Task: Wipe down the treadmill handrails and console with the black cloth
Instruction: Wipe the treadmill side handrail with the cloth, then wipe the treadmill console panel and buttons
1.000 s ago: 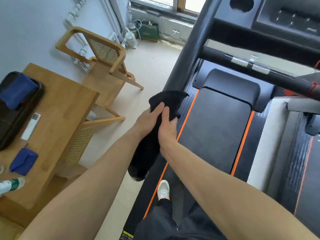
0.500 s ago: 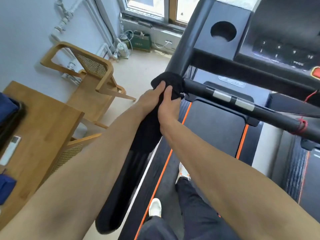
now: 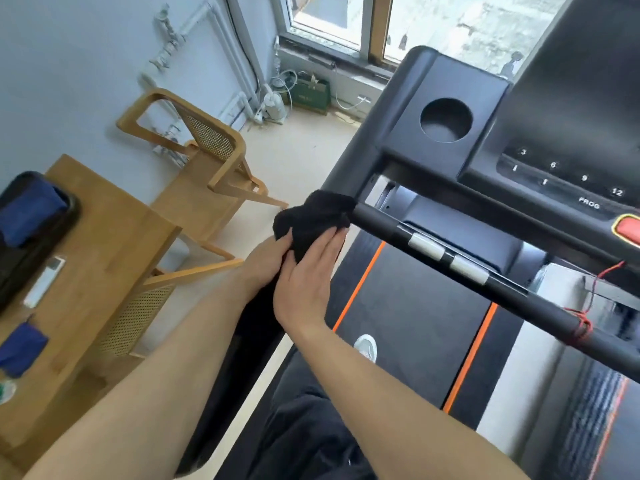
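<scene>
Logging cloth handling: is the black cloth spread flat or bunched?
Bunched: the black cloth is a crumpled wad on the black treadmill handrail, left hand gripping it, right hand flat against it.

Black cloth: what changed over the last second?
The black cloth and both hands slid up the left handrail to its joint with the crossbar under the console. The right hand went from gripping to pressing with flatter fingers. The left hand still grips the cloth; the console stays untouched.

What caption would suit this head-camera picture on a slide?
Left hand grips, right hand presses a black cloth on the treadmill handrail below the console.
</scene>
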